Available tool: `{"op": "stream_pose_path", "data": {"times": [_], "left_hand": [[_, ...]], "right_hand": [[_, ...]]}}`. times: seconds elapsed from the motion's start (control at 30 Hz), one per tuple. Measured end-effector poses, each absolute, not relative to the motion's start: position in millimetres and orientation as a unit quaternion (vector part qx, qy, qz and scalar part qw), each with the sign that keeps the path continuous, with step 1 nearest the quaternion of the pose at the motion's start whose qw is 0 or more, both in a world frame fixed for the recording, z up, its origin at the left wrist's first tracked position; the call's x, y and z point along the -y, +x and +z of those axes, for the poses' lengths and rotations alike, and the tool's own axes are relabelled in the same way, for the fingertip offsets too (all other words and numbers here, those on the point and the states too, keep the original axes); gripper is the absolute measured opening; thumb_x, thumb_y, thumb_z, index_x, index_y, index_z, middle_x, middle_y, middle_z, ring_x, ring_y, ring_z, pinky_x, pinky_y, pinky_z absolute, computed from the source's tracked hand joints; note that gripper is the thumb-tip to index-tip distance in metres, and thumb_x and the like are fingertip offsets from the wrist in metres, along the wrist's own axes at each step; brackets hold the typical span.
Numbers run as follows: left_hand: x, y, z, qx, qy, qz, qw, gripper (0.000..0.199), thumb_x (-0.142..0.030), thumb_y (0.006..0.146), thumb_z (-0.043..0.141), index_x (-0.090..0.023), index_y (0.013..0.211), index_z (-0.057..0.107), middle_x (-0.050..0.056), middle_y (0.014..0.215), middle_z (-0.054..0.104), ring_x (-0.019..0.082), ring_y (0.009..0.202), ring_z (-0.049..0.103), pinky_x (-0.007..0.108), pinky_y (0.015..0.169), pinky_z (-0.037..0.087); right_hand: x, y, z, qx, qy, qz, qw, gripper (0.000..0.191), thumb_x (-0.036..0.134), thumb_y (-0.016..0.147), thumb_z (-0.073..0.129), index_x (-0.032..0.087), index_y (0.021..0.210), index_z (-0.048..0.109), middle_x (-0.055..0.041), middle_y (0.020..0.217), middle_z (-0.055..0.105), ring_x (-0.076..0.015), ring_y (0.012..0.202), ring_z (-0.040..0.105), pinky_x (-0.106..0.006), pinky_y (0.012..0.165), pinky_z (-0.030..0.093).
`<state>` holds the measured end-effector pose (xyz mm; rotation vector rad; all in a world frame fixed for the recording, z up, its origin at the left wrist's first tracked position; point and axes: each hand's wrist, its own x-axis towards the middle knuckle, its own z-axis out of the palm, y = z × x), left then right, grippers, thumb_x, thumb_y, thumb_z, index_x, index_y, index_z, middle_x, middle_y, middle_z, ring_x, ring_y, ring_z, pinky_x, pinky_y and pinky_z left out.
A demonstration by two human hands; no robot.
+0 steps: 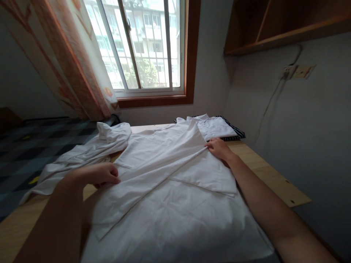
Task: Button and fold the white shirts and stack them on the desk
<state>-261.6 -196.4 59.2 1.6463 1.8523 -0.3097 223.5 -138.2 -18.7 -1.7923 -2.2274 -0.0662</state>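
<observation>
A white shirt [164, 204] lies spread over the wooden board, its near end reaching the bottom of the view. One side of it is folded over in a long diagonal flap. My left hand [105, 174] pinches the cloth at the shirt's left edge, its fingers curled. At the upper right, my right hand [218, 148] grips the edge of the folded flap between thumb and fingers. One sleeve of the shirt [74, 157], or a second white garment, trails off to the left; I cannot tell which.
Folded garments, white [216, 127] over dark striped [238, 134], lie at the board's far right. The wooden board [270, 177] borders a dark checked bed [16, 153] on the left. A window [148, 47], curtain [63, 54], shelf [274, 40] and wall socket [301, 72] surround it.
</observation>
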Motion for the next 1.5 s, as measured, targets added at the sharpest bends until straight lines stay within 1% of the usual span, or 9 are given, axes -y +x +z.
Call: {"op": "stream_pose_path", "data": {"times": [0.17,0.3,0.4,0.53,0.6,0.77,1.0,1.13,1.5], "left_hand": [[191,-268,60,-0.702,0.64,-0.149,0.274,0.026,-0.049,0.055,0.07,-0.024,0.058,0.061,-0.007,0.048,0.055,0.015,0.059,0.056,0.025,0.059,0.044],[178,-246,66,-0.684,0.696,-0.138,0.169,0.034,-0.057,0.07,0.061,-0.023,0.071,0.068,-0.001,0.07,0.072,0.021,0.072,0.066,0.028,0.065,0.047],[161,-212,67,-0.629,0.767,-0.116,0.056,0.042,-0.056,0.078,0.057,-0.019,0.09,0.074,0.009,0.092,0.077,0.026,0.086,0.069,0.032,0.076,0.049],[140,-159,52,-0.539,0.839,-0.043,0.059,0.057,-0.049,0.09,0.045,-0.014,0.132,0.06,0.015,0.124,0.07,0.027,0.109,0.066,0.032,0.093,0.047],[131,-135,41,-0.522,0.851,-0.014,0.05,0.059,-0.046,0.092,0.045,-0.011,0.14,0.052,0.017,0.132,0.065,0.028,0.119,0.061,0.034,0.1,0.044],[112,-87,19,-0.582,0.808,0.082,0.054,0.051,-0.046,0.097,0.043,-0.011,0.129,0.06,0.018,0.127,0.067,0.03,0.121,0.059,0.035,0.1,0.042],[90,-50,13,-0.638,0.759,0.111,0.07,0.048,-0.05,0.099,0.037,-0.016,0.098,0.07,0.012,0.102,0.075,0.023,0.088,0.069,0.028,0.07,0.046],[86,-52,13,-0.652,0.746,0.136,0.018,0.046,-0.041,0.102,0.028,-0.017,0.108,0.066,0.015,0.113,0.072,0.026,0.098,0.068,0.031,0.077,0.047],[80,-62,-4,-0.645,0.753,0.118,-0.056,0.04,-0.036,0.101,0.028,-0.016,0.12,0.057,0.017,0.106,0.072,0.031,0.099,0.068,0.039,0.082,0.048]], "right_hand": [[143,218,-8,0.759,-0.637,-0.033,0.125,0.028,0.023,0.087,0.056,0.026,0.101,0.079,-0.0047,0.113,0.072,-0.0234,0.109,0.057,-0.032,0.091,0.038],[143,212,-2,0.704,-0.693,-0.049,0.148,0.031,0.038,0.092,0.053,0.021,0.087,0.078,-0.0083,0.106,0.073,-0.0251,0.105,0.06,-0.032,0.082,0.039],[141,210,-6,0.65,-0.739,-0.061,0.167,0.033,0.043,0.095,0.053,0.018,0.095,0.074,-0.0124,0.108,0.07,-0.0257,0.102,0.061,-0.033,0.081,0.04],[137,212,-14,0.639,-0.756,-0.021,0.143,0.037,0.048,0.093,0.057,0.017,0.106,0.07,-0.0157,0.113,0.069,-0.0281,0.106,0.061,-0.035,0.085,0.04],[136,215,-17,0.649,-0.75,-0.003,0.129,0.038,0.05,0.094,0.055,0.017,0.104,0.071,-0.0162,0.114,0.069,-0.0289,0.107,0.061,-0.035,0.085,0.04],[135,221,-19,0.654,-0.736,0.046,0.169,0.028,0.042,0.092,0.058,0.017,0.099,0.07,-0.0116,0.108,0.072,-0.0239,0.097,0.063,-0.028,0.072,0.037],[131,226,-19,0.647,-0.716,0.096,0.245,0.034,0.04,0.097,0.047,0.017,0.085,0.069,-0.0086,0.089,0.073,-0.0191,0.081,0.062,-0.025,0.063,0.034],[131,226,-20,0.638,-0.73,0.091,0.226,0.03,0.038,0.096,0.05,0.018,0.086,0.07,-0.0092,0.092,0.074,-0.0194,0.082,0.062,-0.025,0.062,0.033],[136,217,-17,0.651,-0.735,0.045,0.185,0.023,0.035,0.094,0.056,0.019,0.1,0.072,-0.0101,0.107,0.073,-0.0207,0.095,0.063,-0.026,0.072,0.037]]}}
